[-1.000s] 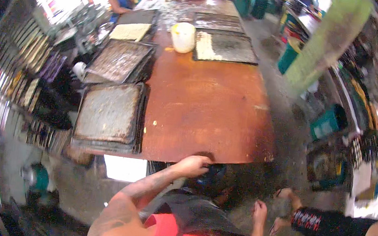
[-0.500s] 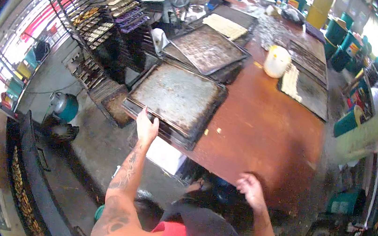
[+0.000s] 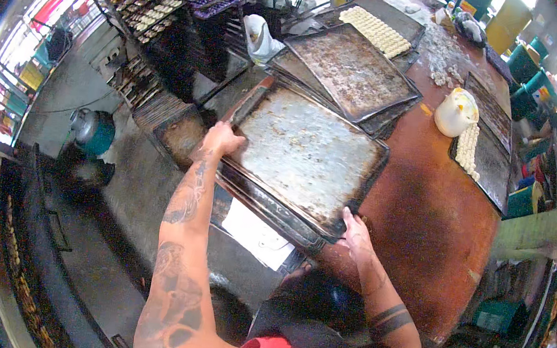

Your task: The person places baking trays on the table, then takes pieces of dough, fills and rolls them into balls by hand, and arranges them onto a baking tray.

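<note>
A worn, grey metal baking tray (image 3: pixel 309 153) with browned edges lies on top of other dark trays at the table's near left end. My left hand (image 3: pixel 222 139) is closed on its left edge, the fingers bent over the rim. At the near right corner my right hand (image 3: pixel 356 238) grips the same tray, thumb on top and the other fingers mostly hidden below. Just beyond it, a rusty-brown tray (image 3: pixel 354 68) rests askew on more trays. Farther back, a tray carries rows of pale dough pieces (image 3: pixel 376 31).
The brown table (image 3: pixel 426 213) stretches away to the right. On it stand a white tub (image 3: pixel 455 114) and a dark tray (image 3: pixel 494 174) with a dough row. A rack (image 3: pixel 134 17) of filled trays rises at the left. Flour (image 3: pixel 433 47) covers the table's far part.
My right hand has come from the table's near edge to the tray's near right corner and taken hold. My left hand has shifted along the left edge. The view has turned somewhat.
</note>
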`<state>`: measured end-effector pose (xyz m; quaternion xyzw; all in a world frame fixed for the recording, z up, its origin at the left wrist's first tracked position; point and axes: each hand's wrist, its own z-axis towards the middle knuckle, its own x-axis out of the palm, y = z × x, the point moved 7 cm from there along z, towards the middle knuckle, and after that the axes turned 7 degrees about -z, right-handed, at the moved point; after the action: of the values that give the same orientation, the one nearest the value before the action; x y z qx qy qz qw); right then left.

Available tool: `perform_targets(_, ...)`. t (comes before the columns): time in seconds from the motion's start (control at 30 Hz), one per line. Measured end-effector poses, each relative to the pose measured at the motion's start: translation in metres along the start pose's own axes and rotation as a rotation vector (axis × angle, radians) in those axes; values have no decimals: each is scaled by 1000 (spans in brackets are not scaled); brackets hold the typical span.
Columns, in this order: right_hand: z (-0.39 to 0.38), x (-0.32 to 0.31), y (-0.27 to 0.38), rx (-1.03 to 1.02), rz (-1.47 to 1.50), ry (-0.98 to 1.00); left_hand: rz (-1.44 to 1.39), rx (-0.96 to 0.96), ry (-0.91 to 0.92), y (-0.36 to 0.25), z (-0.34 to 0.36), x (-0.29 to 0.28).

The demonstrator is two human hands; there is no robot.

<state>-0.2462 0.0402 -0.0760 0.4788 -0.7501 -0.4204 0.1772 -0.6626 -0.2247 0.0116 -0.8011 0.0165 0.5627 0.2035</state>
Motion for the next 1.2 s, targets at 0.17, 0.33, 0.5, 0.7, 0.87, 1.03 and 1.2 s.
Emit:
perform_targets(0.17, 5, -41, -20, 79, 14, -258, 28, -4, -79, -30, -59, 23)
perform_targets(0.33, -73, -101, -66, 213, 42, -278, -85, 69, 41, -45, -136, 51)
perform_targets(0.5, -130, -119, -89, 148, 256, -316, -260, 127, 79, -52, -181, 66)
perform_targets(0.7, -80, -62, -44, 153, 69, -150, -188, 20, -45, 7, -107, 16)
perform_targets(0.87, -48, 30, 7, 145, -140, -69, -53, 12, -70, 70, 10, -10)
perform_targets(1.03, -57, 47, 15, 71, -613, -366, 33, 55, 68, 100, 72, 27)
perform_targets(1.2, -36, 51, -12, 133, -284, -66, -101, -157, 99, 106, 59, 36)
